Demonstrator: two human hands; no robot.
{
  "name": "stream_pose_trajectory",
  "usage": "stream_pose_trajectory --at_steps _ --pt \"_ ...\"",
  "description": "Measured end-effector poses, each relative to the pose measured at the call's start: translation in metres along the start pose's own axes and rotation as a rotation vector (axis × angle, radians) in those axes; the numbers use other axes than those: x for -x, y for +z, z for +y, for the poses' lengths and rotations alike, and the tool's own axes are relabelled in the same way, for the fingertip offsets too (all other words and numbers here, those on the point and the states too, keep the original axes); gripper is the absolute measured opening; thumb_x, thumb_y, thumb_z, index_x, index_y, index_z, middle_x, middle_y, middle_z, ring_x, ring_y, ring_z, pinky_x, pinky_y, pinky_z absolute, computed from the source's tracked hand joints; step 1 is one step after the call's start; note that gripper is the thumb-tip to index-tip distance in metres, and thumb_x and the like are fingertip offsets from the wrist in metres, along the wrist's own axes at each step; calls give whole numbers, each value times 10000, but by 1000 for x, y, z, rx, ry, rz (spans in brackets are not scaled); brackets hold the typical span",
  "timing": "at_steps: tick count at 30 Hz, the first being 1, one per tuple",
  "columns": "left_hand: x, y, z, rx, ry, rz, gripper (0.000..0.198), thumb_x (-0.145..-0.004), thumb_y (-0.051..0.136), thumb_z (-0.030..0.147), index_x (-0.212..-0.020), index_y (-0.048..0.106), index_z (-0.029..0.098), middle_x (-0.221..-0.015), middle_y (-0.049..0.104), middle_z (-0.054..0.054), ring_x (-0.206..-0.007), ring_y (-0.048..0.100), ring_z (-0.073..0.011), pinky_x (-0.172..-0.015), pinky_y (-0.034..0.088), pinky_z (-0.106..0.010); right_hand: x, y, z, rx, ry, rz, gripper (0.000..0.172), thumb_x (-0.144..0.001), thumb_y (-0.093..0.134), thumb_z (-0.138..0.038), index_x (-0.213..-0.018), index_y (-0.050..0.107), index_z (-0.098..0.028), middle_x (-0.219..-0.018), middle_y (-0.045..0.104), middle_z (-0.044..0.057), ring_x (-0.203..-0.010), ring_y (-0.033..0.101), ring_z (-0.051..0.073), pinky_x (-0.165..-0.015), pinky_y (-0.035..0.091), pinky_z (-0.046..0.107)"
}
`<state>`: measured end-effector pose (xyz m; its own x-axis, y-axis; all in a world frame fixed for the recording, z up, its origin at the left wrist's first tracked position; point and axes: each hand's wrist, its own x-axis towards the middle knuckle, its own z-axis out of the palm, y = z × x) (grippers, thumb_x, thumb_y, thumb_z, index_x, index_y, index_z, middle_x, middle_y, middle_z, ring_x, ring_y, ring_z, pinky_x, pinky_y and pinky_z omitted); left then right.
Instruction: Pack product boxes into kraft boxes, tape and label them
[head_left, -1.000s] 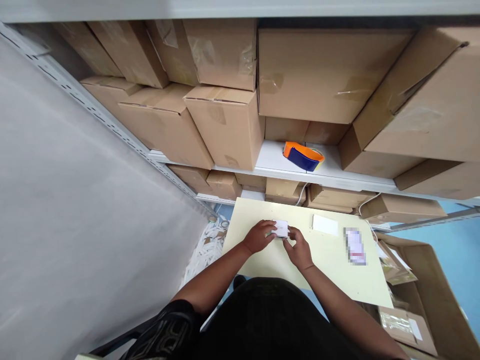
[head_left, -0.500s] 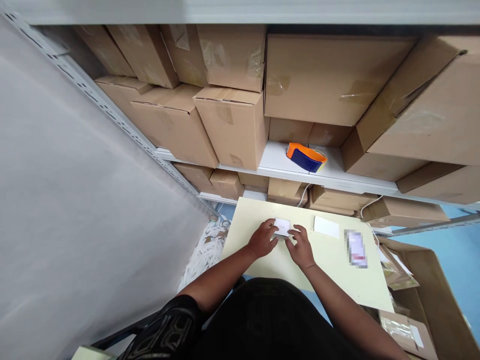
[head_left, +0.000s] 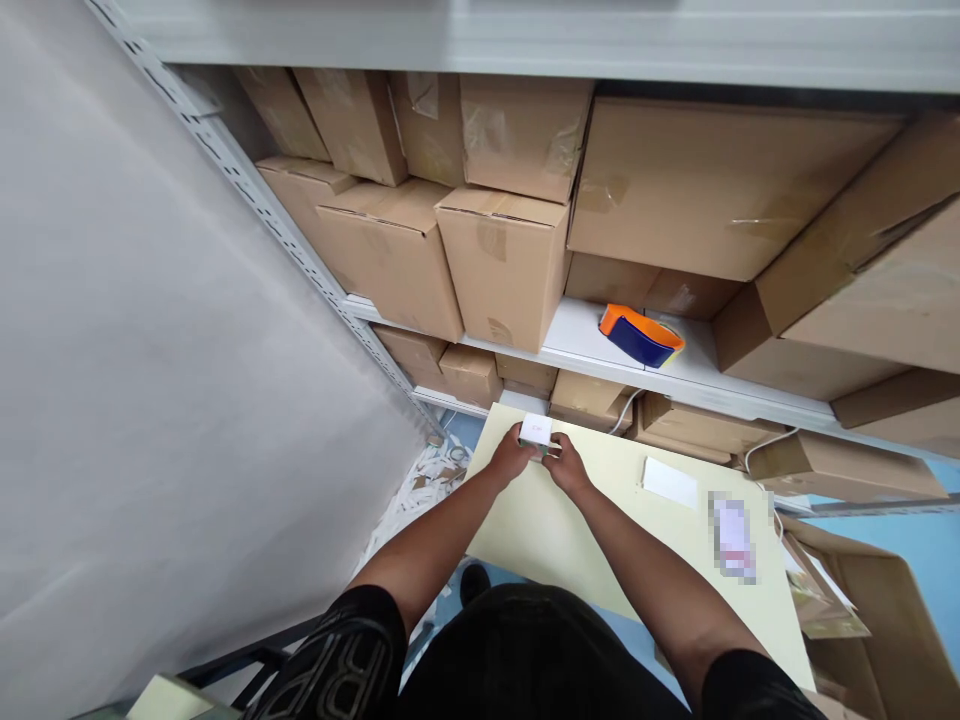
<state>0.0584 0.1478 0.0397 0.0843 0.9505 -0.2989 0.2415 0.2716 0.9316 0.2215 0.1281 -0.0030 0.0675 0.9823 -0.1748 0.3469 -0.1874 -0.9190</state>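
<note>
A small white box with faint marks on its top is held between both hands over the far left part of the pale yellow table. My left hand is closed on the box's left side. From the right, my right hand grips the box near its lower right edge. Part of the box's front is covered by fingers. Farther right on the table lies a flat white rectangular item, apart from both hands.
A pixelated item lies at the table's right. Behind stands a shelf with cardboard boxes and an orange and blue band-like object. An open carton is at the right; shredded paper covers floor at the left.
Both hands have moved left and toward the far edge of the table with the white box. The fingers have closed around its sides. The whole view has shifted slightly.
</note>
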Motion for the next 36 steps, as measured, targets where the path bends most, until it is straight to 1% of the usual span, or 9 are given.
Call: stream_pose_trajectory --at_steps 5,12,17,22,26,28,31,33,36 --pt "-33 -30 6 -1 -35 92 565 -720 712 147 -1275 612 180 -1155 745 -85 -1046 684 -266 -921 536 -372 -41 34 -19 27 7 -34 469 -676 645 -244 -1135 555 -270 -1156 709 35 -997 717 234 -737 584 338" --pt "-40 -39 -4 18 10 68 628 -687 752 133 -1291 584 175 -1186 735 -87 -1049 688 -254 -938 531 -365 -50 37 -26 77 57 -34 467 -681 677 -233 -1135 572 -272 -1214 704 36 -1004 712 235 -839 568 370" --pt "-31 -39 -20 -42 39 44 677 -732 754 171 -1370 529 176 -1338 663 -136 -1252 622 -299 -1041 488 -399 -31 34 -26 83 100 7 456 -717 701 -284 -1159 589 -268 -1202 717 49 -1019 716 246 -874 561 385" --pt "4 -48 -52 -89 -134 42 772 -787 714 176 -1496 409 160 -1564 467 -194 -1387 530 -306 -1082 466 -367 28 26 -15 85 122 71 380 -745 665 -299 -1121 627 -254 -1139 734 51 -882 729 216 -803 574 355" --pt "54 -75 -95 -216 -141 -85 494 -808 671 206 -1290 588 140 -1425 602 -171 -1236 647 -271 -1030 494 -341 64 -19 -32 138 23 204 313 -824 588 -343 -1109 654 -229 -1046 719 65 -905 686 232 -858 556 378" --pt "80 -93 -114 -260 -109 -126 415 -806 657 231 -1212 626 150 -1345 651 -153 -1149 682 -259 -979 520 -340 61 -62 -63 316 -195 404 337 -884 559 -397 -1148 655 -209 -1091 695 100 -976 648 264 -896 534 415" --pt "109 -118 -130 -307 -54 -137 355 -813 631 275 -1151 646 167 -1247 692 -125 -1076 695 -252 -945 531 -355 32 -134 -129 632 -430 705 442 -942 515 -358 -1325 591 -153 -1339 600 168 -1266 512 297 -1083 404 457" --pt "121 -129 -132 -322 -27 -128 337 -816 620 292 -1130 653 175 -1211 703 -111 -1048 698 -247 -936 531 -358 6 -169 -169 837 -444 742 551 -958 517 -326 -1457 493 -93 -1538 450 205 -1402 363 295 -1136 322 442" --pt "131 -136 -126 -315 -28 -115 322 -821 612 291 -1119 656 176 -1175 713 -99 -1025 703 -241 -906 535 -345 -27 -192 -199 1020 -303 612 557 -967 542 -329 -1450 506 -54 -1623 333 223 -1422 292 311 -1103 305 449"
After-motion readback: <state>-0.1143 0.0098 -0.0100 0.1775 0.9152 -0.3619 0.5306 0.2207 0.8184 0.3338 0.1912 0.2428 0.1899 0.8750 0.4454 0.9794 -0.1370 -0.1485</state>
